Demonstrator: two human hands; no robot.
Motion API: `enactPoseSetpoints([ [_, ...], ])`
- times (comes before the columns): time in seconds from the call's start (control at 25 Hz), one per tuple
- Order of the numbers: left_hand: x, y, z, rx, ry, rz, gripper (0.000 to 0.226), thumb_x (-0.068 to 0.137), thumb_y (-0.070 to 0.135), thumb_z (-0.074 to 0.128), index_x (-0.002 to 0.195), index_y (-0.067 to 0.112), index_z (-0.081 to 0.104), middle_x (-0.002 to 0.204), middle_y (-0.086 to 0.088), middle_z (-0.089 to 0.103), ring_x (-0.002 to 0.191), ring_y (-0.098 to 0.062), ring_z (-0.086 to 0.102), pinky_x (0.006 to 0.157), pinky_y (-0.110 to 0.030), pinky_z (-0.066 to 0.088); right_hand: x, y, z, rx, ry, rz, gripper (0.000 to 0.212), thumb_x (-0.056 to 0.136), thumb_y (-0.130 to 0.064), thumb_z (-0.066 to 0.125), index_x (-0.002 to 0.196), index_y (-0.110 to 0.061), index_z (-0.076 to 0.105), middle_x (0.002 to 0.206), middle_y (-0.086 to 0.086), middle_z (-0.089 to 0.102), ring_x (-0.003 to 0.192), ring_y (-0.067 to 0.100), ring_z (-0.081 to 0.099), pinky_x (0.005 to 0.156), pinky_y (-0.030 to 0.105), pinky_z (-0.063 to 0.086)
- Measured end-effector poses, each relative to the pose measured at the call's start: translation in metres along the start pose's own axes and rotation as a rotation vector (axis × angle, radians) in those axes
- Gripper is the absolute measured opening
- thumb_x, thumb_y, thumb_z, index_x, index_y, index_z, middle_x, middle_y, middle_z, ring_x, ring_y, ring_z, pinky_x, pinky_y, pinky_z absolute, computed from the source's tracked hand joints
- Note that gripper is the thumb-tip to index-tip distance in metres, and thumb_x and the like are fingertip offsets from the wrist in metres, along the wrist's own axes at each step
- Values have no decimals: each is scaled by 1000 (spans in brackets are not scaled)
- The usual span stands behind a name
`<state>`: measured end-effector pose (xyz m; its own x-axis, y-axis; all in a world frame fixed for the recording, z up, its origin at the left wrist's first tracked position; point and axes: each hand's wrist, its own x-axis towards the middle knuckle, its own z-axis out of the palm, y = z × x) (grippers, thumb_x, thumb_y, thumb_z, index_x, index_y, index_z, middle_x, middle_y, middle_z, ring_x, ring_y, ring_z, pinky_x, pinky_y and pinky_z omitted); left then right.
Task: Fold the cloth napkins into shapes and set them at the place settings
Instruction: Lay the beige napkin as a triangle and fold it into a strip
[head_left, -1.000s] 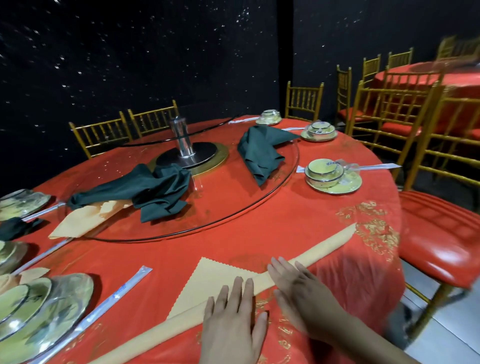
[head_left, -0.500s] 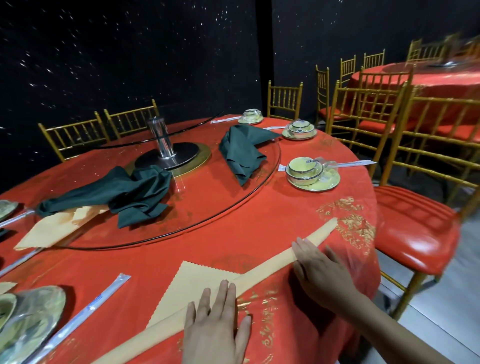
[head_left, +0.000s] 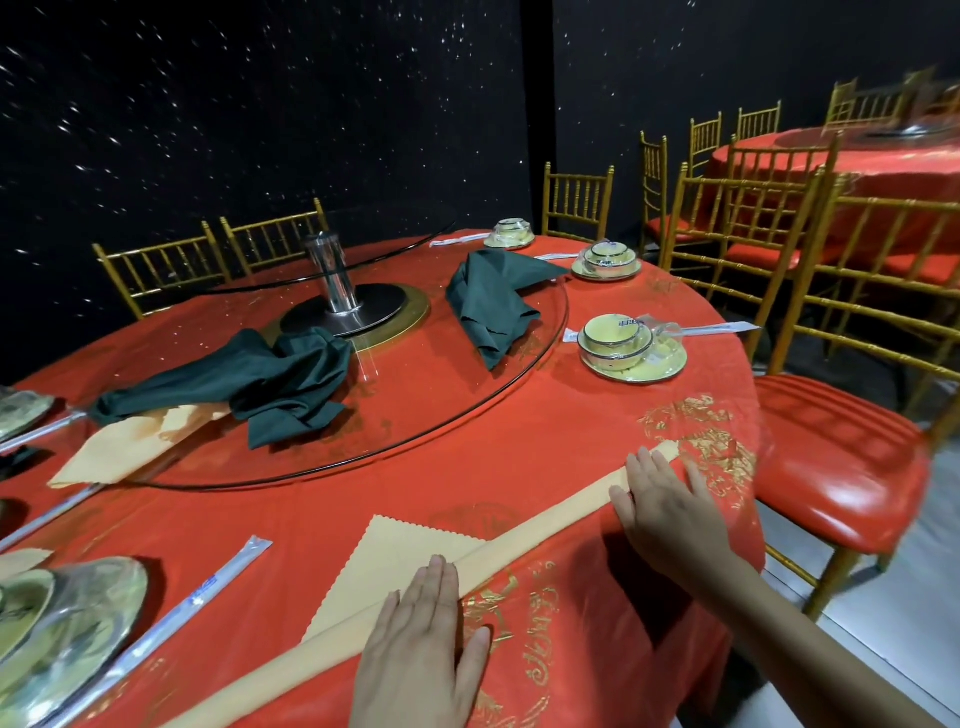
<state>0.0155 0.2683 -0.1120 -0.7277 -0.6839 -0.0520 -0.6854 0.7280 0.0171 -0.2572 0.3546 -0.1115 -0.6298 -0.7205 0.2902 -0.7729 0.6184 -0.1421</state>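
Note:
A pale yellow cloth napkin (head_left: 395, 566) lies on the red tablecloth near the front edge, rolled into a long band with one scalloped corner sticking out flat. My left hand (head_left: 423, 649) presses flat on the band's middle with straight fingers. My right hand (head_left: 665, 509) lies flat on the band close to its right end. On the glass turntable (head_left: 415, 431) sit two dark green napkins (head_left: 249, 384) (head_left: 491, 301) and another yellow napkin (head_left: 119, 447), all loose.
Wrapped bowl-and-saucer sets (head_left: 626, 348) (head_left: 605, 260) (head_left: 509, 234) stand along the right rim, stacked plates (head_left: 57, 634) at the left front with wrapped chopsticks (head_left: 171, 618). A red-seated gold chair (head_left: 836, 457) stands close on the right. A metal post (head_left: 332, 280) rises from the turntable's centre.
My right hand has slid rightward along the rolled band toward its far end. My left hand stays pressed on the middle. The camera has turned slightly to the right.

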Motion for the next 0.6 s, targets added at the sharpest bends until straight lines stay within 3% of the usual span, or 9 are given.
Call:
enactPoseSetpoints([
  [0.12,0,5,-8,-67,-14,-17,74,96,55,8,124,14,63,129,0,59,114,-12,59,107,-26,12,-19,-48,0,110,145,-330,54,93,-39,28,121,-7,62,127,10,60,119,23,57,100,45,42],
  [0.16,1,6,-13,-102,-14,-5,74,95,55,5,130,15,57,136,1,52,123,-10,52,109,-26,11,-30,-69,3,133,130,-484,50,93,-37,31,122,-11,61,129,5,59,120,19,56,101,42,42],
  [0.24,2,6,-18,-85,96,9,73,90,56,1,146,18,30,152,5,21,140,-7,20,111,-24,3,-46,-99,9,182,45,-699,45,90,-33,34,121,-16,62,130,-1,59,121,13,54,106,36,36],
  [0.28,-1,5,-21,-61,128,8,72,91,56,4,147,18,27,153,4,18,140,-6,16,111,-26,4,-49,-104,10,185,-13,-735,45,92,-31,32,119,-16,64,128,-1,61,120,11,54,105,32,32],
  [0.36,-12,-3,-15,-104,-60,-7,65,95,53,14,136,17,49,143,2,45,132,-8,40,105,-32,21,-51,-108,13,154,-13,-756,48,95,-29,27,119,-14,65,126,1,62,120,10,55,107,26,23],
  [0.44,-27,-13,-13,-126,-122,-50,65,96,52,16,130,16,58,135,1,55,126,-11,49,101,-36,25,-49,-105,10,126,-37,-754,54,98,-29,18,120,-10,63,126,4,62,120,12,55,109,23,16],
  [0.52,-45,-28,-15,-116,-92,-140,70,95,55,11,131,14,56,137,-1,53,129,-13,45,105,-36,22,-49,-104,9,132,-109,-758,62,99,-30,9,120,-7,63,126,6,62,119,15,56,109,22,14],
  [0.6,-59,-45,-25,-83,-42,-218,80,91,60,-2,145,14,35,152,-3,29,141,-14,22,116,-32,6,-48,-104,12,131,-141,-750,64,98,-30,7,121,-6,61,126,6,62,121,15,53,110,21,11],
])
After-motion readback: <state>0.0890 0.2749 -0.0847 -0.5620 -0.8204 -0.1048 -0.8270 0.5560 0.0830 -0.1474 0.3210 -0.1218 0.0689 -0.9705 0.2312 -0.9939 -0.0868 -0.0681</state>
